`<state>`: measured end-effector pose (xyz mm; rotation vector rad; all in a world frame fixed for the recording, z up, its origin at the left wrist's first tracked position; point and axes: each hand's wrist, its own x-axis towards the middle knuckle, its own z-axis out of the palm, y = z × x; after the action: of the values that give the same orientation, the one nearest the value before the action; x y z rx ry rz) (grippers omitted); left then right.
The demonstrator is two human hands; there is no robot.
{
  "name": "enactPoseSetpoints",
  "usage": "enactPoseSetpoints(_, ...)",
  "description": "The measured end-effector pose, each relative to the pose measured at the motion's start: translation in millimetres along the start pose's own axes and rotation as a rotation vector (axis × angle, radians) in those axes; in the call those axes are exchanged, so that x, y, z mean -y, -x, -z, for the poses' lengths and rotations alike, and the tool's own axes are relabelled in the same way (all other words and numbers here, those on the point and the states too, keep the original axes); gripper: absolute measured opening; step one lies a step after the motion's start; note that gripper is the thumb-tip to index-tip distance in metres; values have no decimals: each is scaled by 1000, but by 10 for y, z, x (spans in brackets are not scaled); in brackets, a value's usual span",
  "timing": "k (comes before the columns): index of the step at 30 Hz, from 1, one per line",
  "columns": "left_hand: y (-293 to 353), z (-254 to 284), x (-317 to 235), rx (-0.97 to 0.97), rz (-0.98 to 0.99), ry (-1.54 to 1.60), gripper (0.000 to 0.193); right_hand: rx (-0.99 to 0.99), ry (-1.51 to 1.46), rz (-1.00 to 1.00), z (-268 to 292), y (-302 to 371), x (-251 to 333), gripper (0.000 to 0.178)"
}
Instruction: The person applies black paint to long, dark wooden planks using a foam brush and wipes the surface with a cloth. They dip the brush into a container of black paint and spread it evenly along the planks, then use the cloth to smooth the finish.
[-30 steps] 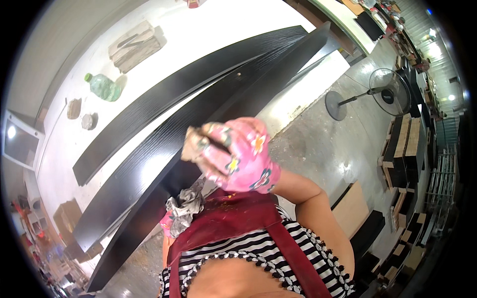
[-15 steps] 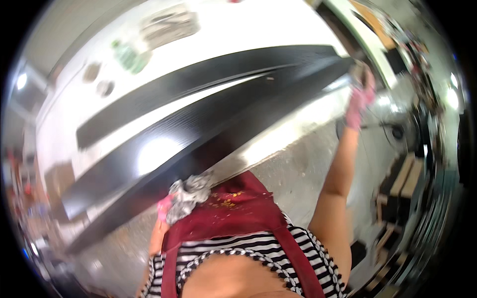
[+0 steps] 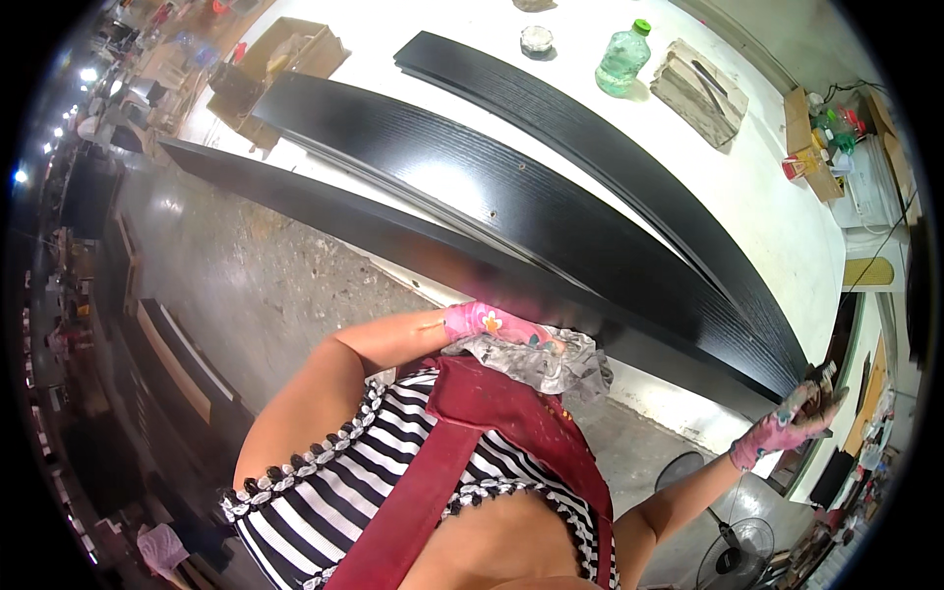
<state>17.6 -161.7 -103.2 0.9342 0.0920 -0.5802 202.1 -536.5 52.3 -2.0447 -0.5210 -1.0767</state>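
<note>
My left hand, in a pink flowered glove, is closed on a crumpled grey-and-white cloth. The cloth lies against the near edge of a long black board, close to my red apron. This board is tilted along the table's near side, with its left end sticking out past the table. At its right end my right hand, in a stained pink glove, has its fingers around the board's tip. Two more black boards lie beyond it, a wide one with small holes and a narrower one.
On the white table stand a green-capped bottle, a small round container and a greyish block with a dark tool on it. A cardboard box sits at the far left. A fan stands on the floor at the lower right.
The view has swung round to the right, so the boards now slope down rightward. My left hand with the cloth has moved along the near board toward its middle. My right hand stays at its end.
</note>
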Motion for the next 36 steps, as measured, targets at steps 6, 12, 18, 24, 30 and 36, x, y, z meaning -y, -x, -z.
enactPoseSetpoints(6, 36, 41, -39, -45, 2, 35, 45, -103, -37, -130, -230, 14, -87, 61)
enactPoseSetpoints(12, 19, 65, -126, -80, 6, 66, 43, -69, -76, -87, -317, 38, 79, 69)
enactPoseSetpoints(18, 26, -27, -50, -59, -50, 33, 41, -38, -30, -175, -312, 50, -62, 56)
enactPoseSetpoints(24, 4, -116, 42, -24, -102, 22, 39, 92, 48, -51, -250, 0, -23, 53)
enactPoseSetpoints(30, 77, -260, 94, -49, -142, 9, 37, 296, -31, -315, -323, 23, -292, 54)
enactPoseSetpoints(36, -12, -453, 41, -34, -183, 49, 35, 392, -72, -349, -389, 63, -581, 54)
